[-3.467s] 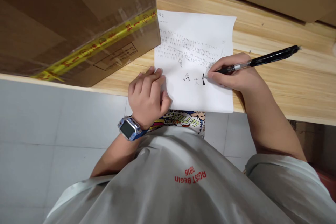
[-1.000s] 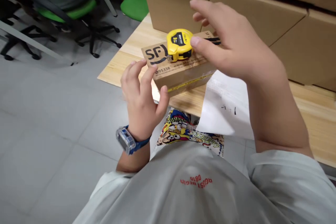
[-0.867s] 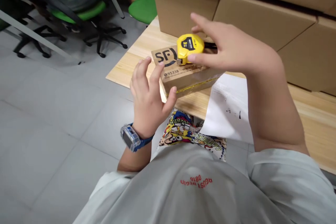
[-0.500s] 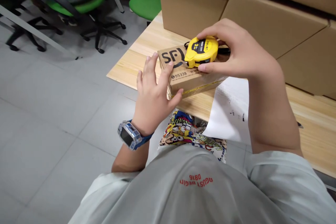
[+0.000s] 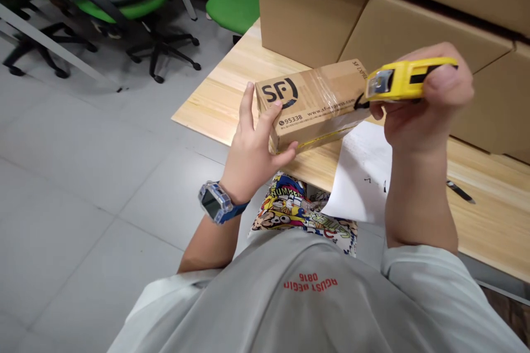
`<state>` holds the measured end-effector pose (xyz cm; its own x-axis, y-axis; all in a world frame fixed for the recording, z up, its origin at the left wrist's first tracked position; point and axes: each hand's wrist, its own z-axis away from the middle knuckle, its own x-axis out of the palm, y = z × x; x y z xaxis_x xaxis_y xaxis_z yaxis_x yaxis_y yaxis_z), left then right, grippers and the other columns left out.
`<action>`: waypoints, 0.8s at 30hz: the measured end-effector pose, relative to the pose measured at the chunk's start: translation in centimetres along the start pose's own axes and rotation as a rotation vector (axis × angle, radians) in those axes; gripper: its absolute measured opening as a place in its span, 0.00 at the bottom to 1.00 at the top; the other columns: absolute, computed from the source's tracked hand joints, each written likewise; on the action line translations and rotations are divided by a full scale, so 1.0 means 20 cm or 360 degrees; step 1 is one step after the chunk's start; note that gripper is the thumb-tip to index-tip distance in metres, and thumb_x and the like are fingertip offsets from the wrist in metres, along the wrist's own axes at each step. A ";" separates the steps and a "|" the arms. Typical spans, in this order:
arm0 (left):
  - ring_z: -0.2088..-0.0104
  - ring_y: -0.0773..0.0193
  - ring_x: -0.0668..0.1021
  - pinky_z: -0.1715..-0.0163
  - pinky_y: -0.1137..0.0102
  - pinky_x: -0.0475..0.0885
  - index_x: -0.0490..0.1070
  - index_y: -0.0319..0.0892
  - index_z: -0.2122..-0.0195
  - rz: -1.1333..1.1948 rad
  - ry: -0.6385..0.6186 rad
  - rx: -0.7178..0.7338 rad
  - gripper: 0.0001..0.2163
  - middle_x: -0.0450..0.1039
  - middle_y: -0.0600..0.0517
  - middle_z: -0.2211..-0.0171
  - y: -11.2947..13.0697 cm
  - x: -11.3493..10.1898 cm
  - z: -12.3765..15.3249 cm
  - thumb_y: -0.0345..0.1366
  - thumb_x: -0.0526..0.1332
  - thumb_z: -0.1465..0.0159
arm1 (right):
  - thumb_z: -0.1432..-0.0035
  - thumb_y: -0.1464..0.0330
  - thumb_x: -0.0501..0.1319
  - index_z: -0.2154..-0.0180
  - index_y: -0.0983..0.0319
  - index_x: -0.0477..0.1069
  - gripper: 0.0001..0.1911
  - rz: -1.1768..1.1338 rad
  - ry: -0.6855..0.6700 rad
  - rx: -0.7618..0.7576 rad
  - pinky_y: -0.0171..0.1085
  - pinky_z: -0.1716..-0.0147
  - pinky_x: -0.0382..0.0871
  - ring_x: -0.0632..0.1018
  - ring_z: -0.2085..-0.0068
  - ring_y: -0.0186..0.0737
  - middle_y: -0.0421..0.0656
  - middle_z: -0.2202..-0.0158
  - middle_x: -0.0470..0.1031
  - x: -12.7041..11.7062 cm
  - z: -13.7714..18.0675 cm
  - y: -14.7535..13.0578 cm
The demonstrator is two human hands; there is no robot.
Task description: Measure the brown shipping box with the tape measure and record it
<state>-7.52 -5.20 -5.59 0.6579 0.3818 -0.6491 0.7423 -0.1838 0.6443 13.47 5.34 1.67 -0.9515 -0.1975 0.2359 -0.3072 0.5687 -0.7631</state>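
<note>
On the table's near edge lies a long brown cardboard box [image 5: 318, 100] with black SF print and clear tape, a thin yellow strip along its near side. My left hand [image 5: 259, 140] rests against the box's left end, fingers spread: the index finger on the top, the thumb at the near side. My right hand [image 5: 434, 94] is closed around a yellow tape measure [image 5: 399, 81], held above the box's right end with its metal-tipped mouth facing left. A black strap hangs from the tape measure. No blade is drawn out that I can see.
Large cardboard cartons [image 5: 310, 11] stand stacked at the back of the wooden table [image 5: 215, 99]. White paper [image 5: 360, 176] hangs over the near edge. A black pen-like object [image 5: 460, 192] lies at the right. Green chairs [image 5: 234, 5] stand beyond on the grey floor.
My right hand has lifted the tape measure off the box top and moved it right, turning it edge-on. The box's top is now uncovered. My left hand stays at the box's left end.
</note>
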 end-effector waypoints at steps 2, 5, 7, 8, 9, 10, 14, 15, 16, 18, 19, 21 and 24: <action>0.19 0.50 0.44 0.17 0.39 0.56 0.60 0.55 0.37 0.0037 0.0010 0.0050 0.36 0.36 0.49 0.24 -0.04 0.00 -0.02 0.66 0.58 0.42 | 0.57 0.58 0.70 0.79 0.57 0.67 0.15 -0.0085 0.0154 0.0224 0.33 0.94 0.48 0.66 0.85 0.34 0.37 0.82 0.66 0.01 0.03 -0.03; 0.19 0.51 0.41 0.16 0.42 0.57 0.60 0.52 0.39 0.0177 -0.0065 0.0101 0.40 0.32 0.50 0.23 -0.15 0.02 -0.08 0.69 0.64 0.47 | 0.59 0.51 0.69 0.79 0.57 0.63 0.21 0.0051 0.0325 0.0410 0.31 0.94 0.48 0.66 0.84 0.32 0.37 0.81 0.65 -0.01 0.08 -0.05; 0.20 0.53 0.47 0.15 0.45 0.58 0.60 0.53 0.41 0.0349 -0.0178 0.0162 0.45 0.39 0.50 0.24 -0.24 0.03 -0.14 0.72 0.68 0.54 | 0.57 0.47 0.68 0.77 0.58 0.64 0.23 0.0149 0.0394 0.0446 0.30 0.92 0.50 0.67 0.83 0.32 0.37 0.79 0.64 -0.03 0.12 -0.05; 0.23 0.57 0.56 0.16 0.49 0.60 0.58 0.54 0.40 0.0448 -0.0224 0.0181 0.45 0.50 0.50 0.27 -0.28 0.03 -0.17 0.72 0.67 0.53 | 0.56 0.46 0.67 0.76 0.58 0.64 0.24 0.0182 0.0415 0.0432 0.29 0.91 0.51 0.69 0.82 0.32 0.37 0.78 0.63 -0.04 0.13 -0.05; 0.26 0.59 0.62 0.17 0.51 0.63 0.57 0.55 0.39 0.0509 -0.0212 0.0174 0.47 0.57 0.50 0.31 -0.30 0.03 -0.19 0.72 0.67 0.54 | 0.54 0.45 0.67 0.75 0.58 0.62 0.25 0.0206 0.0417 0.0400 0.29 0.90 0.52 0.70 0.81 0.32 0.37 0.77 0.63 -0.06 0.15 -0.04; 0.29 0.60 0.65 0.19 0.52 0.65 0.58 0.55 0.39 0.0550 -0.0161 0.0138 0.48 0.60 0.51 0.33 -0.32 0.03 -0.21 0.73 0.69 0.56 | 0.53 0.43 0.66 0.75 0.58 0.61 0.27 0.0224 0.0402 0.0358 0.28 0.89 0.52 0.71 0.81 0.32 0.36 0.76 0.63 -0.08 0.15 -0.03; 0.39 0.60 0.73 0.29 0.53 0.76 0.58 0.55 0.41 0.0704 -0.0090 -0.0209 0.51 0.67 0.54 0.38 -0.27 -0.08 -0.24 0.77 0.66 0.61 | 0.59 0.40 0.70 0.74 0.56 0.56 0.33 0.0311 0.0334 0.0279 0.32 0.85 0.55 0.74 0.79 0.39 0.37 0.76 0.66 -0.19 0.14 0.07; 0.40 0.61 0.74 0.31 0.53 0.78 0.57 0.55 0.41 0.0690 -0.0252 -0.0359 0.48 0.71 0.55 0.41 -0.25 -0.12 -0.24 0.76 0.65 0.57 | 0.64 0.40 0.72 0.73 0.55 0.55 0.35 0.0331 0.0355 0.0275 0.34 0.85 0.57 0.76 0.78 0.43 0.37 0.77 0.67 -0.21 0.13 0.10; 0.42 0.61 0.76 0.33 0.54 0.80 0.58 0.54 0.42 0.0664 -0.0391 -0.0487 0.47 0.74 0.55 0.44 -0.23 -0.15 -0.24 0.76 0.64 0.56 | 0.67 0.41 0.73 0.73 0.55 0.54 0.36 0.0346 0.0368 0.0284 0.36 0.84 0.60 0.78 0.76 0.46 0.37 0.77 0.67 -0.24 0.13 0.13; 0.42 0.59 0.78 0.35 0.52 0.81 0.62 0.52 0.44 0.0620 -0.0599 -0.0678 0.40 0.74 0.53 0.41 -0.20 -0.20 -0.23 0.73 0.61 0.49 | 0.69 0.41 0.73 0.72 0.54 0.55 0.36 0.0354 0.0354 0.0305 0.41 0.81 0.66 0.80 0.71 0.52 0.37 0.77 0.67 -0.26 0.11 0.19; 0.44 0.57 0.79 0.37 0.51 0.82 0.65 0.51 0.46 0.0554 -0.0632 -0.0744 0.37 0.75 0.51 0.41 -0.19 -0.21 -0.23 0.72 0.60 0.48 | 0.66 0.41 0.73 0.72 0.53 0.57 0.34 0.0356 0.0310 0.0319 0.44 0.78 0.68 0.81 0.69 0.53 0.38 0.78 0.67 -0.27 0.11 0.21; 0.47 0.55 0.81 0.38 0.46 0.82 0.68 0.51 0.47 0.0394 -0.0590 -0.0831 0.34 0.77 0.48 0.44 -0.18 -0.20 -0.23 0.69 0.60 0.45 | 0.60 0.41 0.72 0.72 0.53 0.60 0.30 0.0392 0.0205 0.0316 0.45 0.75 0.70 0.81 0.68 0.52 0.38 0.79 0.66 -0.26 0.11 0.24; 0.44 0.56 0.80 0.33 0.46 0.79 0.63 0.53 0.39 0.0304 -0.0389 -0.0798 0.35 0.71 0.46 0.37 -0.16 -0.16 -0.21 0.67 0.59 0.42 | 0.49 0.41 0.68 0.72 0.54 0.66 0.26 0.0560 0.0041 0.0379 0.42 0.77 0.67 0.77 0.71 0.46 0.40 0.78 0.68 -0.25 0.10 0.27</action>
<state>-12.48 -2.00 -3.88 0.8284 0.1534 -0.5388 0.4965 0.2445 0.8329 16.62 7.72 -4.87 -0.9987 -0.0025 -0.0513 0.0461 0.3968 -0.9168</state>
